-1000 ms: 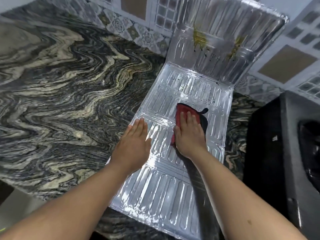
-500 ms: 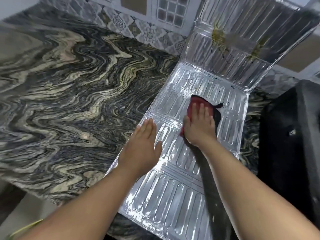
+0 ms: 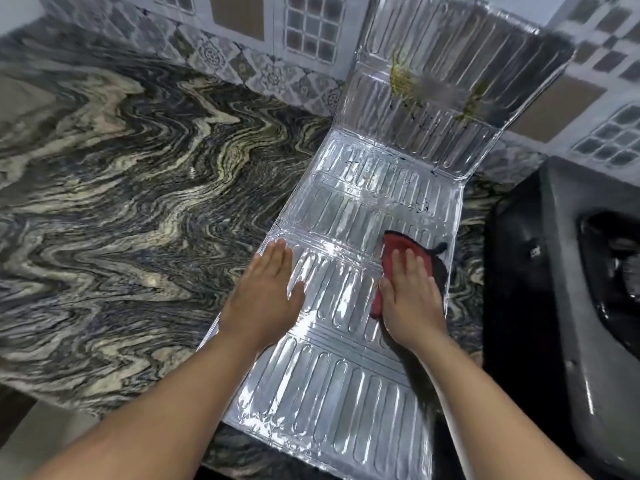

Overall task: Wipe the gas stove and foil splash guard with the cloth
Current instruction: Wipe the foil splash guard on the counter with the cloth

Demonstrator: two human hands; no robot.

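Sliding back toward the person, the right hand [image 3: 410,299] now presses the red cloth [image 3: 403,249] flat-fingered on the ribbed silver foil splash guard [image 3: 346,393], near its right edge; the left hand [image 3: 268,294], fingers straight, rests on its left edge beside the swirled marble counter [image 3: 121,188].
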